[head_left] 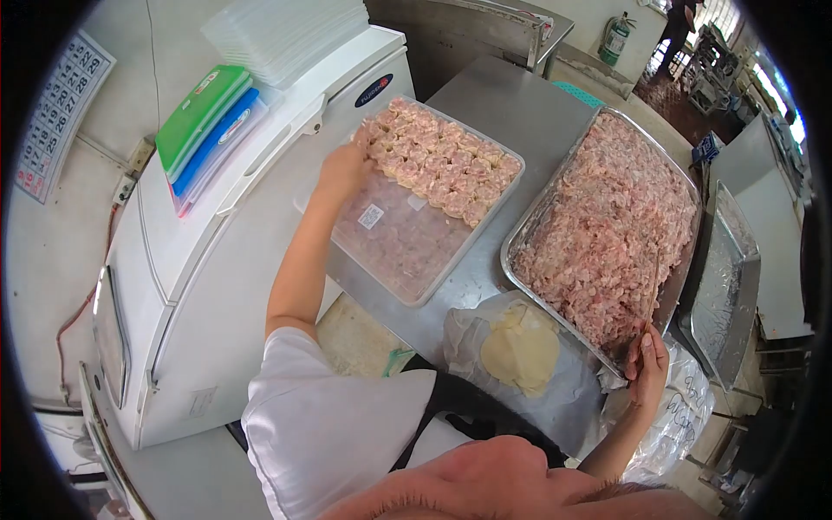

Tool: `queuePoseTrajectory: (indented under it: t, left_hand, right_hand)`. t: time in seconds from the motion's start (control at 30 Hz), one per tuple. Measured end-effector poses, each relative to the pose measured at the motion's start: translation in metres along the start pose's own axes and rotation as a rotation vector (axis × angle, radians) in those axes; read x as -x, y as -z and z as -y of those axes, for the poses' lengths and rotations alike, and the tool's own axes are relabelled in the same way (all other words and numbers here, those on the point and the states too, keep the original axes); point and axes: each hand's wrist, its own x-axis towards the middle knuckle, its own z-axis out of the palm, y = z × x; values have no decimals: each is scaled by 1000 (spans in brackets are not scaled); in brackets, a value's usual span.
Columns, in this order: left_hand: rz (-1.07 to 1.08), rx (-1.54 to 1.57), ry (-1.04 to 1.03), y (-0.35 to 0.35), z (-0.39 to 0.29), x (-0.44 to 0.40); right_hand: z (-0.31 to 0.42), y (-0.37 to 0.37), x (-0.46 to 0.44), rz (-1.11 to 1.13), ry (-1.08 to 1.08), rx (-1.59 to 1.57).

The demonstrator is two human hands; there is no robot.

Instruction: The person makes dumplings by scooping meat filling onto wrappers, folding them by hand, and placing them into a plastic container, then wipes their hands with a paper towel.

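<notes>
My left hand (345, 166) is at the upper left edge of a clear plastic tray (394, 276), its fingers bent in against the end of the dumpling rows. What those fingers hold, if anything, is hidden. Meat-filled dumplings (442, 160) fill the far half of this tray in close rows; the near half shows a bare, see-through bottom with a white label. My right hand (648, 354) is at the near right corner of a deep metal pan (555, 314), closed around a thin flat stick (655, 282). Pinkish ground meat (615, 217) is heaped in the pan.
Pale dough wrappers (520, 348) lie on plastic between me and the pan. A white freezer (234, 260) stands left, with stacked clear trays (286, 39) and folders (204, 130) on it. Another metal pan (724, 286) is at right. A person (678, 35) stands far back.
</notes>
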Motion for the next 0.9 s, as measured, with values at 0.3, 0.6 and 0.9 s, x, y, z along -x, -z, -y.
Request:
queuePoseTrajectory:
  t: [0.3,0.6,0.9]
  left_hand:
    - [216,-57,64,15,-4,23]
    - [292,320,-56,6,-19,8]
    - [313,338,-77,19,-63,32]
  right_hand:
    - [-3,2,1,-14,31,-9]
    - [0,-1,3,-7,49,-4]
    - [-2,-3,4,6,97,-57]
